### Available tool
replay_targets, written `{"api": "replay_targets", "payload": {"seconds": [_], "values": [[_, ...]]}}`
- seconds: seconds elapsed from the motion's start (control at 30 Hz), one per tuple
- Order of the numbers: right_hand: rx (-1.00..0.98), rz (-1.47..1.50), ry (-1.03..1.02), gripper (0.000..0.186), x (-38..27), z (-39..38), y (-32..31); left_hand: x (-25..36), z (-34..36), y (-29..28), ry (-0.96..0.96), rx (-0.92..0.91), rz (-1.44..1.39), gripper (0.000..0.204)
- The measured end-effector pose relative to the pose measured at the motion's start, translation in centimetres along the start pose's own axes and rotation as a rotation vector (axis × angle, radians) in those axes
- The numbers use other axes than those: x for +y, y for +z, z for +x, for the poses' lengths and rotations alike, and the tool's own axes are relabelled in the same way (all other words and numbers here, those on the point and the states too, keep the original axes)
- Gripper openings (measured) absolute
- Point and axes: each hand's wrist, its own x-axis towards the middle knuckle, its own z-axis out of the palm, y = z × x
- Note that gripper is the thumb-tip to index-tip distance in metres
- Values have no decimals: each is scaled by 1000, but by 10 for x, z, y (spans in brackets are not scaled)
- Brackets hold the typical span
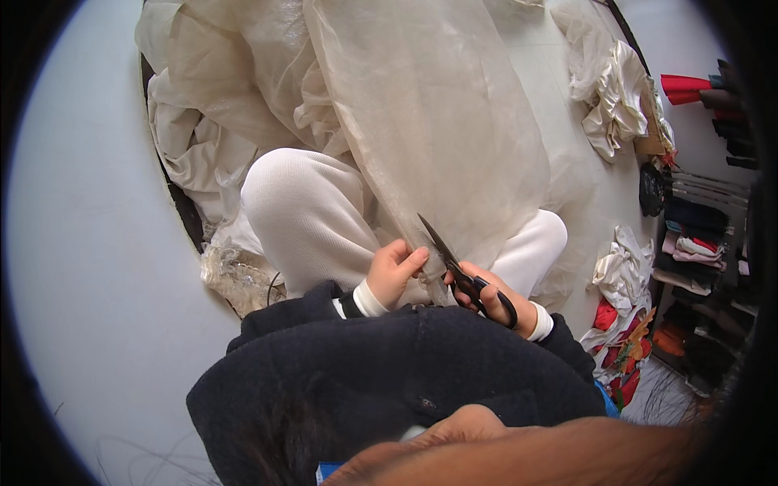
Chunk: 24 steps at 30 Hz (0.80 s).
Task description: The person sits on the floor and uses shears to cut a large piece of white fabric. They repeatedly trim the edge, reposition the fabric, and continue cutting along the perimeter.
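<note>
A long piece of sheer cream fabric (438,105) runs from the far side down over my lap, between my knees. Its near end is bunched at my left hand (395,270), whose thumb and fingers are pinched on the edge. In my right hand (502,300) is a pair of black-handled scissors (454,263). The dark blades point up and to the left, beside the fabric and close to my left fingertips. Whether the blades touch the cloth I cannot tell.
More sheer and satin cream cloth (203,121) is heaped at the far left. A satin bundle (620,105) lies at the far right, and white and red cloth (620,283) nearer. Beyond stand shelves of folded clothes (693,243). Lacy material (235,275) sits by my left knee.
</note>
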Motion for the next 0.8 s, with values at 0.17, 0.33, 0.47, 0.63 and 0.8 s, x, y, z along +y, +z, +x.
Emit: {"api": "replay_targets", "payload": {"seconds": [0.17,0.33,0.47,0.63,0.8], "values": [[43,-83,-15,100,0,3,2,-1,0,-2,-10,-4,-54,22],[76,-99,-83,96,0,7,3,0,1,-3,-16,-35,-39,21],[53,-134,-92,90,-4,10,0,3,0,-4,-12,-48,-21,20],[37,-184,-89,86,-8,9,-3,1,0,-5,-12,-52,-45,21],[26,-108,-40,88,-7,14,-2,1,1,-10,4,-125,53,29]]}}
